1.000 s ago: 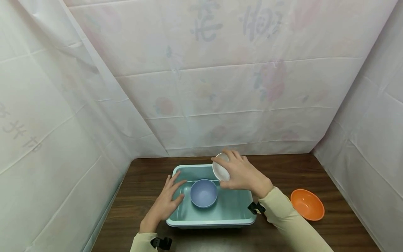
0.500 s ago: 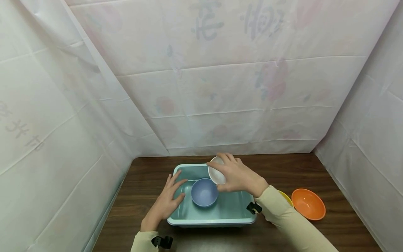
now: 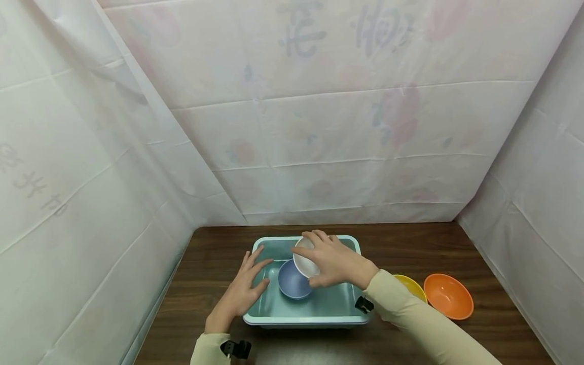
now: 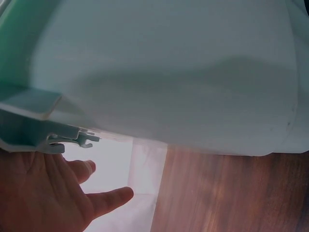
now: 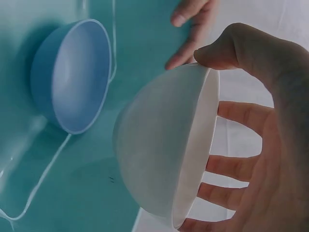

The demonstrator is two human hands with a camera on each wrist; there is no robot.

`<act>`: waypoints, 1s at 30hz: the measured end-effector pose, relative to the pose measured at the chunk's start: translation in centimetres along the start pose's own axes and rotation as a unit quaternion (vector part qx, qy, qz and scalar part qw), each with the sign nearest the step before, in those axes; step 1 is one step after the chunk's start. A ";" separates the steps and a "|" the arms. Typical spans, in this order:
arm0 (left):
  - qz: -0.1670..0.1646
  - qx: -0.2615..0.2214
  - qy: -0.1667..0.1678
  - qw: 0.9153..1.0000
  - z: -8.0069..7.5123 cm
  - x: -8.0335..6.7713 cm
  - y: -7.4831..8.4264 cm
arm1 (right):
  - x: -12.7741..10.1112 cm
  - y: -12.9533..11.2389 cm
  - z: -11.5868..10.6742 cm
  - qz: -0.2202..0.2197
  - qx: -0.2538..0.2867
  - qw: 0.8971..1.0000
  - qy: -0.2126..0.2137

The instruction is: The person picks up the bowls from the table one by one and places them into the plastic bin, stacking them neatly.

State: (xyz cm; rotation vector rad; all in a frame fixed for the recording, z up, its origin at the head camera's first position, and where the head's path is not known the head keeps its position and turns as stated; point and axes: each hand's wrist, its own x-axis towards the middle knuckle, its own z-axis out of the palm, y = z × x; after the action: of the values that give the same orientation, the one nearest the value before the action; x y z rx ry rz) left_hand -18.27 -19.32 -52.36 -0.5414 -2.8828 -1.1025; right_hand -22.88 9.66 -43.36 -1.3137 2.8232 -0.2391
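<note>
Dark wood table point(image 3: 410, 253), white sheets all round. Gripped a white plastic bowl point(image 3: 304, 257) in curled right hand point(image 3: 335, 263), tilted just above blue bowl point(image 3: 292, 280); left hand point(image 3: 242, 291) flat, fingers spread, on teal tub point(image 3: 319, 310).

Pale yellow long sleeves point(image 3: 410, 309), black wrist-mounted clips point(image 3: 233, 349), bare hands

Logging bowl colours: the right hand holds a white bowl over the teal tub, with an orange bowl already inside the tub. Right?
Not quite. The bowl inside the teal tub is blue, as the head view shows. The right hand does hold the white bowl.
</note>
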 end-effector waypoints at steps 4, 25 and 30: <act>0.000 0.002 -0.001 1.000 0.0 0.0 -0.1 | 0.2 -0.2 0.4 -0.007 0.000 1.000 -0.005; 0.012 0.000 0.019 1.000 0.3 -0.1 -0.1 | 1.7 0.1 2.8 -0.047 -0.010 0.999 -0.013; 0.007 0.000 0.013 1.000 0.1 -0.1 -0.1 | 1.8 -0.2 3.1 -0.043 -0.006 0.999 -0.029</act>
State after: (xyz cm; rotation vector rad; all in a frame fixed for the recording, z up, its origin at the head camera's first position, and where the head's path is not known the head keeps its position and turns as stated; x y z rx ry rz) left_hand -18.18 -19.33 -52.49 -0.5428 -2.8513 -1.0996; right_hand -23.66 7.74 -46.28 -1.4219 2.7295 -0.1832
